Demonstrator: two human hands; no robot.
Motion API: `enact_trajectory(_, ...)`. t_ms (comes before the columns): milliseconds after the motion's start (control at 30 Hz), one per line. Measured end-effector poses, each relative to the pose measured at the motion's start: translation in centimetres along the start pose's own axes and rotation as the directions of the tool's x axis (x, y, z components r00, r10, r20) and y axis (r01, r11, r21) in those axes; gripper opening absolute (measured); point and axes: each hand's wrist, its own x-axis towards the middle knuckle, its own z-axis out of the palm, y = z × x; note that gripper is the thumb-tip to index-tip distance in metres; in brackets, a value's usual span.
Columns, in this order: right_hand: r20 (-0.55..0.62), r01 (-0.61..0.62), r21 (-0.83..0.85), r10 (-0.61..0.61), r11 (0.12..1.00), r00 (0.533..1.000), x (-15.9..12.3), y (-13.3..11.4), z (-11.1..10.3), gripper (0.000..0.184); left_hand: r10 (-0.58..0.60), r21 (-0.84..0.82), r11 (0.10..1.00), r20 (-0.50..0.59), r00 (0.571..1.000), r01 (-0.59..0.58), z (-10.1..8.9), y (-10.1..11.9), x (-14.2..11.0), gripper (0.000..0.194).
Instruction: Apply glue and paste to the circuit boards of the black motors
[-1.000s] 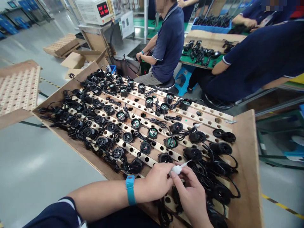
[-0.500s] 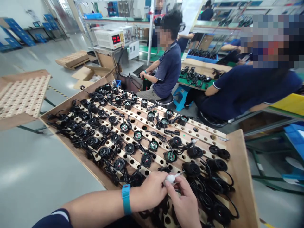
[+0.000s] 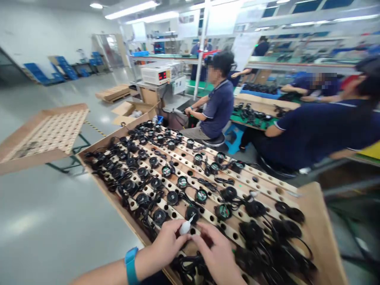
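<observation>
My left hand (image 3: pixel 166 243), with a blue wristband, pinches a small white squeeze bottle (image 3: pixel 185 227) whose thin nozzle points up and to the right. My right hand (image 3: pixel 215 253) sits just right of it, fingers curled over the near edge of a wooden rack (image 3: pixel 311 221); what it grips is hidden. The rack has rows of round holes and holds several black round motor parts (image 3: pixel 228 193) with tangled black cables, some showing green circuit boards (image 3: pixel 223 211).
A second wooden hole rack (image 3: pixel 56 130) stands to the left across a grey floor aisle. A person in a dark blue shirt (image 3: pixel 218 109) sits beyond the rack; another blue sleeve (image 3: pixel 314 130) is at the right. A test instrument with red digits (image 3: pixel 156 74) is behind.
The camera has tilted upward, showing more of the hall. Both hands with the white bottle have shifted left along the rack's near edge.
</observation>
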Motion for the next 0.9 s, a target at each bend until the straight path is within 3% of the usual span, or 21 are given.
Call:
enact_trajectory(133, 0.028, 0.013, 0.028, -0.014, 1.000, 1.000, 0.2, -2.7, 1.0, 0.014, 0.133, -0.021, 0.991, 0.114, 0.985, -0.132, 1.5, -0.2, -0.4, 0.023)
enact_trajectory(267, -0.055, 0.009, 0.029, -0.007, 1.000, 0.998, -1.0, -2.0, -0.2, 0.013, 0.179, -0.009, 0.983, 0.183, 0.967, -0.181, 3.4, 0.1, 0.1, 0.031)
enact_trajectory(367, -0.084, 0.015, -0.011, -0.016, 1.000, 0.996, -2.1, -0.8, -2.3, 0.018, 0.213, -0.001, 0.976, 0.239, 0.947, -0.219, 4.9, 1.2, 0.2, 0.039)
enact_trajectory(467, -0.191, -0.013, -0.039, 0.006, 0.999, 0.982, -3.0, 0.9, -6.6, 0.023, 0.245, 0.075, 0.961, 0.199, 0.949, -0.264, 5.1, 1.6, 0.3, 0.052)
enact_trajectory(533, -0.349, -0.090, -0.071, 0.060, 0.993, 0.935, -3.5, 2.5, -10.6, 0.025, 0.301, 0.138, 0.938, 0.125, 0.945, -0.317, 4.0, 0.8, 0.3, 0.049)
enact_trajectory(633, -0.540, -0.215, -0.156, 0.099, 0.964, 0.835, -3.6, 5.7, -16.7, 0.029, 0.416, 0.276, 0.879, -0.045, 0.908, -0.389, 0.5, -2.1, -0.1, 0.035)
enact_trajectory(733, -0.640, -0.321, -0.318, 0.048, 0.892, 0.767, -2.3, 9.1, -21.2, 0.036, 0.447, 0.445, 0.830, -0.175, 0.877, -0.335, -3.2, -5.5, -1.0, 0.031)
enact_trajectory(767, -0.651, -0.347, -0.367, 0.028, 0.863, 0.758, -1.5, 10.2, -22.2, 0.038, 0.450, 0.488, 0.817, -0.206, 0.869, -0.307, -4.1, -6.4, -1.4, 0.031)
enact_trajectory(833, -0.614, -0.407, -0.458, 0.050, 0.790, 0.788, 0.8, 12.0, -23.6, 0.040, 0.446, 0.543, 0.799, -0.250, 0.859, -0.257, -5.1, -7.7, -2.1, 0.032)
enact_trajectory(900, -0.528, -0.483, -0.562, 0.159, 0.671, 0.834, 3.5, 13.5, -24.3, 0.042, 0.449, 0.570, 0.786, -0.263, 0.854, -0.238, -5.3, -8.2, -2.6, 0.031)
